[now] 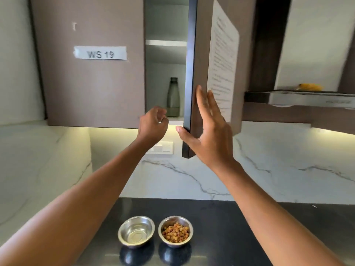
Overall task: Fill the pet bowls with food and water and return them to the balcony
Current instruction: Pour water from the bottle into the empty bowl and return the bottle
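Two small steel bowls stand side by side on the black counter (pixel 221 217). The left bowl (pixel 136 231) holds clear water, the right bowl (pixel 175 231) holds brown kibble. Above them a wall cabinet is open. My right hand (pixel 207 131) lies flat against the cabinet door (pixel 190 73), thumb at its edge, fingers spread. My left hand (pixel 153 123) hangs loosely curled in front of the cabinet's opening, holding nothing. A dark grey bottle (pixel 173 96) stands upright on the lower shelf just behind that hand.
The shut left cabinet door (pixel 86 83) bears a label reading WS 19. A printed sheet (pixel 222 60) is stuck on the open door. A range hood (pixel 299 96) juts out at right. White marble backsplash (pixel 269 169) with a switch plate (pixel 163 147).
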Motion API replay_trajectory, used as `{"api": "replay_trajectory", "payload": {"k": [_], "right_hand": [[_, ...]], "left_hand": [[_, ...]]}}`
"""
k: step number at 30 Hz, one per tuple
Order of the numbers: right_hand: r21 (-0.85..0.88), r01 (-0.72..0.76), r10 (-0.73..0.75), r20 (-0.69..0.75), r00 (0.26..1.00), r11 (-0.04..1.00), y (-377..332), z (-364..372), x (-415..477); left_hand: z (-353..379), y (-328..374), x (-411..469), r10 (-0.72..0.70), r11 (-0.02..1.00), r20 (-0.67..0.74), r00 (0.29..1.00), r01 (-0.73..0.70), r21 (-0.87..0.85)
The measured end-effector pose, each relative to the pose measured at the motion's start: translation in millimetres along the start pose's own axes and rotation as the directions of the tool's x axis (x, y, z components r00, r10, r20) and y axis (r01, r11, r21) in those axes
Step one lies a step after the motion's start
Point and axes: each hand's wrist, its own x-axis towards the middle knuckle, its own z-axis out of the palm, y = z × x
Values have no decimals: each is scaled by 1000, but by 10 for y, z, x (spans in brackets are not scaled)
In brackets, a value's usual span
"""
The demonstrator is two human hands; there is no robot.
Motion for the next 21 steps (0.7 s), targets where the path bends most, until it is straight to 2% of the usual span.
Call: {"api": "replay_trajectory", "payload": {"k": [6,10,15,21], "right_hand": [[-205,-55,72,73,995,977,-320,1047,262],[-332,-60,97,95,991,941,-360,1549,400],[-384,12,59,171,984,923,-122,1943,510],[-349,97,2,272,962,932,287,2237,585]], "left_hand": [[-503,-554,273,-41,994,-64,997,47,99],[-716,-852,497,20,977,-60,998,-7,212],[-764,-1115,759,152,898,86,985,-174,404],[-532,-1414,896,266,793,268,926,-368,485]]}}
